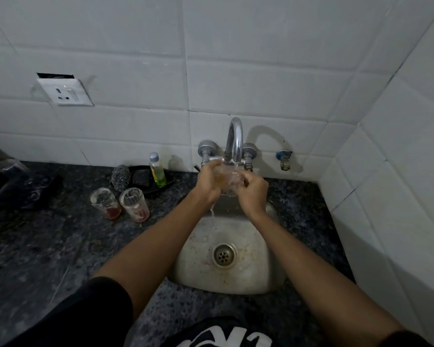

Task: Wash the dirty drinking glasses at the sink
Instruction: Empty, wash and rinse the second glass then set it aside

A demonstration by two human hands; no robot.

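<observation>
A dark speckled stone counter (48, 246) is stretching across the bottom of the view, and white wall tiles (135, 58) are rising behind it. A small metal sink (248, 279) is sitting in the counter with a round drain (224, 254) in the middle. Over the sink, both hands are coming together around one drinking glass (229, 177). The left hand (209, 182) is wrapping around its left side and the right hand (253, 194) is gripping its right side. The glass is sitting right under the curved faucet (234, 139), and water is running over it and falling into the sink. So the washing looks like it is just getting going, because two more dirty glasses (120, 204) are waiting on the counter to the left of the sink, each with some reddish drink at the bottom. Behind them a steel scrubber (120, 176) is lying beside a black dish (145, 177), and a small soap bottle (157, 170) with yellow-green liquid is standing there. A black bag (18, 186) is lying far left. Nothing is blocking the sink, but the two glasses are standing close together, so a reaching hand could bump one over.
</observation>
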